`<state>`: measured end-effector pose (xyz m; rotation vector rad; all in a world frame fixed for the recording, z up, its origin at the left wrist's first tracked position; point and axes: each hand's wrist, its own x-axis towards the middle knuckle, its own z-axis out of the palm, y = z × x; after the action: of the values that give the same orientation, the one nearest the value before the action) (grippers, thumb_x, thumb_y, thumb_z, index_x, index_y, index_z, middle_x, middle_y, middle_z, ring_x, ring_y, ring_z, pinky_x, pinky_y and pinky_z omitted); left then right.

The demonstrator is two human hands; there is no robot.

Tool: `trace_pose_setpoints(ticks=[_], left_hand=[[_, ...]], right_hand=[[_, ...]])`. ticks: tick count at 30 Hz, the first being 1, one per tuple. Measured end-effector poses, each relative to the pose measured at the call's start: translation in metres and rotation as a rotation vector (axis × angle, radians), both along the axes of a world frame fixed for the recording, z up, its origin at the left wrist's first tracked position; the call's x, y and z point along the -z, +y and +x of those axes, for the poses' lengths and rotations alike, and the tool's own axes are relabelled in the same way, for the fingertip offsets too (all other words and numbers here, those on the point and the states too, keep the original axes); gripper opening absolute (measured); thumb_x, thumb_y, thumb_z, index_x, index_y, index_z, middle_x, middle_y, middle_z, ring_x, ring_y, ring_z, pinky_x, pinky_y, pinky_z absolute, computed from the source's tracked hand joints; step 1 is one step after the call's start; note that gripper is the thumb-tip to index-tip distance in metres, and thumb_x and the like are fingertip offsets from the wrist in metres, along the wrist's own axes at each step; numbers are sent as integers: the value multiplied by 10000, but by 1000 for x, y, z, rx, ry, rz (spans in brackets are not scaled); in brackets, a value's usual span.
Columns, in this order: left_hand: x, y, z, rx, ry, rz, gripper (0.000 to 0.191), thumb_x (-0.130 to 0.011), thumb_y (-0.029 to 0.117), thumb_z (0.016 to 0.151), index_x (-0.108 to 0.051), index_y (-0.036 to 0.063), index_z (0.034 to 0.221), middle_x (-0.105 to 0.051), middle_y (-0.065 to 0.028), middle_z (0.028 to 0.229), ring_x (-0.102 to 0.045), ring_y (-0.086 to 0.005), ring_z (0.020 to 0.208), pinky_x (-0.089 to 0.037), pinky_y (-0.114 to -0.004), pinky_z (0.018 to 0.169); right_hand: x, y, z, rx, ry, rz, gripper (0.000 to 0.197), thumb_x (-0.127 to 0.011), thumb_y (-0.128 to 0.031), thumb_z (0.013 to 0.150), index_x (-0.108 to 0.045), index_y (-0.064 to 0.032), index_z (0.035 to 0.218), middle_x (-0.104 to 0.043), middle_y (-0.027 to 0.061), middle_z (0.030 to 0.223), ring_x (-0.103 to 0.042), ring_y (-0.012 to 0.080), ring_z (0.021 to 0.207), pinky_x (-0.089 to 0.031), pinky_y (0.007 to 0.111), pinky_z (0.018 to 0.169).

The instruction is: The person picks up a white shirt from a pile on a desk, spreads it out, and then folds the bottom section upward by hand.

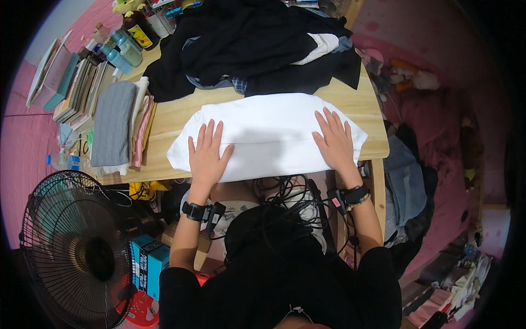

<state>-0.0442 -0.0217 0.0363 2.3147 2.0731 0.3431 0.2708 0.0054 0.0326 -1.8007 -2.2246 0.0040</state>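
Observation:
A white garment (pixel 267 127) lies folded into a wide flat shape along the front of the wooden table (pixel 370 127). A crease runs across its middle, and both ends taper. My left hand (pixel 207 152) rests palm down on its left part, fingers spread. On the right part, my right hand (pixel 335 142) lies flat as well, its fingers apart. Neither hand grips the cloth. Behind the garment is a loose heap of black clothes (pixel 254 49), with bits of white and blue cloth showing in it.
Folded clothes (pixel 115 123) stand at the table's left, beside several books (pixel 80 90) and bottles (pixel 117 57). A black fan (pixel 78 251) is at lower left. Black cables (pixel 287 197) lie over my lap. Jeans (pixel 404 177) hang or lie right of the table; I cannot tell which.

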Motion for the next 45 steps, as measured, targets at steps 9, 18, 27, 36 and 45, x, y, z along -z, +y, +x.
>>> trace_pose_setpoints(ticks=[9,18,27,36,45], left_hand=[[-5,19,-4,58,13,-40,591,-461,395,871,-320,125,1377,-284,-119,1433,-229,-308,1330,-131,-535,1058],[9,1,68,201,-27,84,612,-474,394,873,-290,119,1388,-259,-166,1428,-202,-331,1335,-98,-528,1061],[5,-10,25,24,4,63,602,-459,465,847,-354,179,1366,-322,-97,1415,-250,-293,1320,-114,-502,1070],[5,-13,19,-60,37,49,589,-446,439,859,-340,173,1373,-295,-101,1431,-220,-303,1333,-103,-506,1068],[-29,-6,7,-167,-490,-13,515,-424,244,885,-323,90,1366,-261,-187,1425,-189,-381,1331,-97,-516,1073]], right_hand=[[-3,15,7,-96,54,-15,486,-435,-353,890,-391,-153,1331,-327,104,1400,-272,289,1302,-155,507,1055],[-4,-20,-77,-312,73,66,508,-488,-354,876,-408,-106,1313,-355,64,1393,-282,249,1310,-167,486,1060],[0,-11,-18,-134,-93,-25,483,-360,-407,919,-338,-233,1369,-289,27,1440,-253,246,1328,-135,432,1090],[-3,-10,13,36,-36,-87,481,-397,-355,904,-357,-226,1366,-294,97,1430,-249,291,1320,-155,449,1074],[-26,-14,-26,-10,185,-77,494,-402,-330,911,-346,-136,1362,-269,150,1423,-218,342,1322,-128,530,1059]])
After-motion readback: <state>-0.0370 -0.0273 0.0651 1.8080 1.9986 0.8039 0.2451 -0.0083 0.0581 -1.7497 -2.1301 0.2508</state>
